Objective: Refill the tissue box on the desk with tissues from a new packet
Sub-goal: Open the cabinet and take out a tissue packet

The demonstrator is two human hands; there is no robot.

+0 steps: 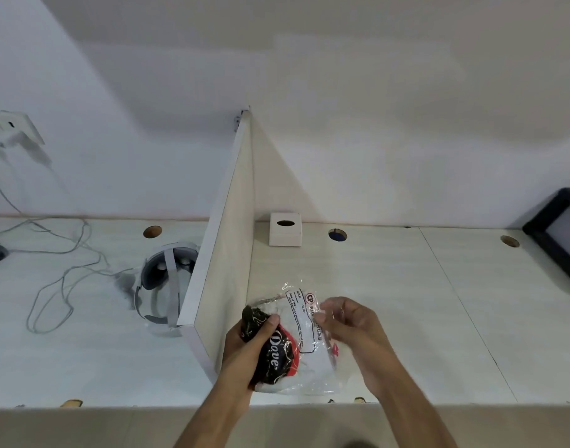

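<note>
A clear plastic tissue packet (304,337) with black, red and white print lies near the desk's front edge, held by both hands. My left hand (245,347) grips its black left side. My right hand (348,324) pinches the clear wrapping at the packet's upper right. The white tissues inside show through the plastic. A small white tissue box (285,236) with an oval top opening stands at the back of the desk against the wall, well beyond the packet.
A tall cream divider panel (225,253) rises just left of my hands. Beyond it lie a white headset (165,279) and loose grey cables (60,270). A black tray (561,234) sits at the far right. Round cable holes (337,235) dot the desk's back.
</note>
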